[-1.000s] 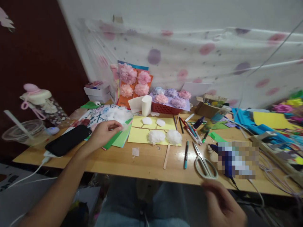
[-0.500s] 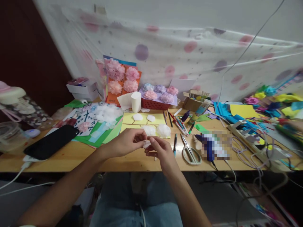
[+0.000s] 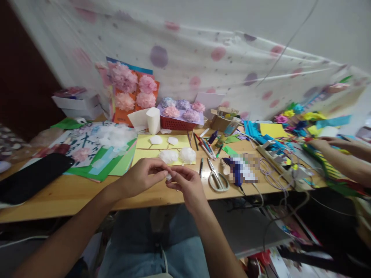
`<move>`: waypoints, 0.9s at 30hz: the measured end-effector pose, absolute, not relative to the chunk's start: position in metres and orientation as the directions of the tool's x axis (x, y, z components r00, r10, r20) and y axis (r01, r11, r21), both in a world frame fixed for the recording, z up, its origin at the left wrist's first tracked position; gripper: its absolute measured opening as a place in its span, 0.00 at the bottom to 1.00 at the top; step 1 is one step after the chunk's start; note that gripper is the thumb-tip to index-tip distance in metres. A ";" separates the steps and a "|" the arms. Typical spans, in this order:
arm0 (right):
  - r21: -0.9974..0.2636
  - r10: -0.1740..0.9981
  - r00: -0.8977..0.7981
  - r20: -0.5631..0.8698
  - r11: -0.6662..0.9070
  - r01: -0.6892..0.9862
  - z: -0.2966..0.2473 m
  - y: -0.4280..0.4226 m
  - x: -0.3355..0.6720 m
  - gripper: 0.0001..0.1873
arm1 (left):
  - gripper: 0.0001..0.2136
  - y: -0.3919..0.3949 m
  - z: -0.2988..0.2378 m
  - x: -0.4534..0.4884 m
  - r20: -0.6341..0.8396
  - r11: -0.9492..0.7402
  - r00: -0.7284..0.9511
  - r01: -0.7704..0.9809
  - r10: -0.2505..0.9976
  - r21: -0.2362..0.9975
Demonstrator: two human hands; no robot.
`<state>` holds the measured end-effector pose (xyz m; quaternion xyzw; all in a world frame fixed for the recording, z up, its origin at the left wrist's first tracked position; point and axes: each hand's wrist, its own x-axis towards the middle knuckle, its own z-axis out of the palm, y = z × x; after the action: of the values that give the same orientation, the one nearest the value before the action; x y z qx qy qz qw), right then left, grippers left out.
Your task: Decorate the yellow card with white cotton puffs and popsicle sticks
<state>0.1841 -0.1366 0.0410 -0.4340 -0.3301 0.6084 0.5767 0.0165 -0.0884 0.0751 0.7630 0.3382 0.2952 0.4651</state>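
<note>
My left hand (image 3: 145, 175) and my right hand (image 3: 187, 185) meet over the front of the table, fingertips pinched together. Between them is a small white piece (image 3: 168, 177), soft-looking and mostly covered by the fingers; whether it is cotton or tissue I cannot tell. Just beyond lie yellow cards (image 3: 142, 155) with thin brown lines on them. Two white fluffy balls, a left one (image 3: 168, 156) and a right one (image 3: 188, 155), rest on the nearer card. Flat white shapes (image 3: 155, 139) sit on the farther one.
Scissors (image 3: 218, 181), a blue glue gun (image 3: 237, 173) and several pens (image 3: 207, 146) lie to the right. A power strip (image 3: 274, 162) with tangled cords follows. Another person's hands (image 3: 333, 148) work at far right. Fluffy white material (image 3: 117, 135) and a black phone (image 3: 34, 177) are left.
The view has swung to the right, so the table's contents sit farther left and another person's hands have come into view. My hands still pinch the small white piece together.
</note>
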 end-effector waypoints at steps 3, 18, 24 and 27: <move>-0.894 0.987 0.056 -0.149 -0.110 -0.434 0.039 -0.138 0.180 0.23 | 0.10 -0.088 0.067 0.018 0.098 -0.270 0.561 0.233 0.822 0.934; -0.966 0.975 0.220 -0.013 0.044 -0.254 0.022 -0.139 0.171 0.16 | 0.08 -0.096 0.050 0.026 0.180 -0.229 0.307 0.132 0.935 0.964; -0.957 0.900 0.326 0.288 0.281 0.067 0.020 -0.146 0.165 0.08 | 0.09 -0.103 0.040 0.032 0.151 -0.178 0.233 0.103 0.961 0.979; -0.857 0.801 0.315 0.509 0.437 0.273 0.019 -0.148 0.164 0.04 | 0.10 -0.104 0.034 0.037 0.132 -0.136 0.190 0.012 0.973 0.991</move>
<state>0.1637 -0.1484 0.0193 -0.4896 -0.5485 0.2043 0.6462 0.0366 -0.1045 0.0342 0.5840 0.4217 0.4766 0.5040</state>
